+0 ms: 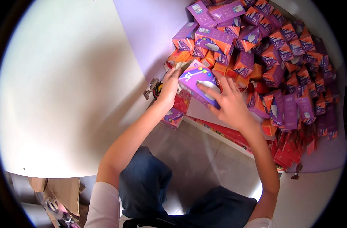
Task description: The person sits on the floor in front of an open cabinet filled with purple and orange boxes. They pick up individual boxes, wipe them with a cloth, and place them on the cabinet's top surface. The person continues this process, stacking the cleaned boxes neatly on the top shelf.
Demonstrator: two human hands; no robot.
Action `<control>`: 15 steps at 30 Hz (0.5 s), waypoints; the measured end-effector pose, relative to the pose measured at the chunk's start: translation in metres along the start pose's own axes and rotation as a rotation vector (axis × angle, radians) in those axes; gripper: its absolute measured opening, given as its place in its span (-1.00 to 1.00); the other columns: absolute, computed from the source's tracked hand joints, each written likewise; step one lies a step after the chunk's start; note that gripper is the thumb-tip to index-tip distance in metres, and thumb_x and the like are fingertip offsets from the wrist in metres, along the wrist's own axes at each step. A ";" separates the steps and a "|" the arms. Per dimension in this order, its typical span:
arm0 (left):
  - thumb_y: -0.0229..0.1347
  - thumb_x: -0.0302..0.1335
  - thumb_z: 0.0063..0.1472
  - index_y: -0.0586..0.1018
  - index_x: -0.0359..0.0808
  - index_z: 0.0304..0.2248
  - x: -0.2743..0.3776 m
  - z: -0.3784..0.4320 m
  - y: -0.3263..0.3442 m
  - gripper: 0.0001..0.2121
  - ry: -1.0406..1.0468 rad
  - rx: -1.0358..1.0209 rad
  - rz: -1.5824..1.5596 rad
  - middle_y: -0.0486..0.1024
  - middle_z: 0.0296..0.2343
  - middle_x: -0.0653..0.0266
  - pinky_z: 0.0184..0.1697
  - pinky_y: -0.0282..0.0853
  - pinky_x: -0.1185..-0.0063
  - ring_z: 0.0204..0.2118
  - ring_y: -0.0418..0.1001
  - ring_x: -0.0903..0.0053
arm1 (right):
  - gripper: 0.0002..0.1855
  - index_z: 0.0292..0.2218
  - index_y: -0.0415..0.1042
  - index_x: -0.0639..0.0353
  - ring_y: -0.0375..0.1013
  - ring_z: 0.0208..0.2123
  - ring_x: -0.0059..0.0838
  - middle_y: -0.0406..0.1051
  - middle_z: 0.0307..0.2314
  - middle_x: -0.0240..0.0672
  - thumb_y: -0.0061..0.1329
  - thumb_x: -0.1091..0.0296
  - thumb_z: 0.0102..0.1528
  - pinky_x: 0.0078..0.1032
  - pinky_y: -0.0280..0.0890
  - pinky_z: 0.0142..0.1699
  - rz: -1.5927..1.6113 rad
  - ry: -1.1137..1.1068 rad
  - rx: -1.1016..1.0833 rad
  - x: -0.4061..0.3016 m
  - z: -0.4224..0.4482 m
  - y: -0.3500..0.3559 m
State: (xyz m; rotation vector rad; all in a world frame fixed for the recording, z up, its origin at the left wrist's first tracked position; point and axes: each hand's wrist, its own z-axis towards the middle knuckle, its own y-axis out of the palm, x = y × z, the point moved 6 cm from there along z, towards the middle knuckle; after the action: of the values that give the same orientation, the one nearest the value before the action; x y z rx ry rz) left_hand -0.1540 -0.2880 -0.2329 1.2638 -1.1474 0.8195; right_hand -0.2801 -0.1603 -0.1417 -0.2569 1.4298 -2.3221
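A purple light-bulb box [191,83] is held between my two hands, tilted, its printed bulb picture facing up. My left hand [170,89] grips its left end, with a whitish, cloth-like piece [181,65] pinched against the box. Across the other end lies my right hand [231,99], fingers spread over the printed face and the thumb by the lower edge. Its fingers cover part of the bulb picture. Just beyond the held box are smaller orange boxes [220,68], partly hidden by it.
A large heap of purple and orange bulb boxes [276,54] fills the right side. Red packets [287,152] lie at its near end. Another bulb box [172,117] sits low beside a metal clip [147,92]. A white board [56,85] spans the left; cardboard [63,192] stands below it.
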 end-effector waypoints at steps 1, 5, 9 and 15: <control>-0.16 -0.37 0.18 0.35 -0.39 -0.19 0.013 -0.007 0.009 -0.72 0.096 -0.037 0.081 0.41 -0.37 0.33 -0.25 0.22 0.66 -0.34 0.34 0.67 | -0.37 -0.07 0.26 -0.27 0.15 -0.16 -0.14 0.00 -0.03 -0.16 0.01 0.42 -0.24 -0.30 0.16 -0.10 -0.001 0.020 0.001 0.006 -0.001 0.002; -0.19 -0.40 0.20 0.30 -0.42 -0.12 0.028 -0.013 0.013 -0.69 0.288 -0.143 0.179 0.35 -0.23 0.30 -0.12 0.12 0.69 -0.20 0.25 0.67 | -0.35 -0.05 0.24 -0.29 0.14 -0.15 -0.17 -0.03 0.00 -0.20 0.02 0.41 -0.23 -0.29 0.15 -0.11 -0.042 0.048 0.003 0.013 -0.002 0.005; -0.21 -0.34 0.20 0.25 -0.44 -0.07 0.037 -0.014 0.007 -0.62 0.213 -0.034 0.041 0.31 -0.14 0.24 -0.04 0.08 0.66 -0.10 0.25 0.57 | -0.30 -0.05 0.24 -0.25 0.12 -0.11 -0.13 -0.03 0.01 -0.20 0.05 0.48 -0.28 -0.28 0.14 -0.08 -0.042 0.130 0.037 0.028 -0.003 0.014; -0.21 -0.31 0.19 0.24 -0.34 -0.12 0.047 -0.007 -0.015 -0.67 -0.033 0.046 -0.661 0.29 -0.16 0.21 -0.07 0.29 0.41 -0.10 0.29 0.42 | -0.33 -0.03 0.19 -0.19 0.10 -0.08 -0.06 -0.05 0.01 -0.18 0.07 0.31 -0.22 -0.22 0.07 0.00 0.291 0.206 -0.008 0.033 -0.008 0.055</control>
State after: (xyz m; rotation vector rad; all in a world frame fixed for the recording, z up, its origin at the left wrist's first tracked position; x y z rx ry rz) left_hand -0.1258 -0.2889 -0.1914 1.5714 -0.6613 0.3297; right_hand -0.2990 -0.1900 -0.1961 0.1836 1.4607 -2.1520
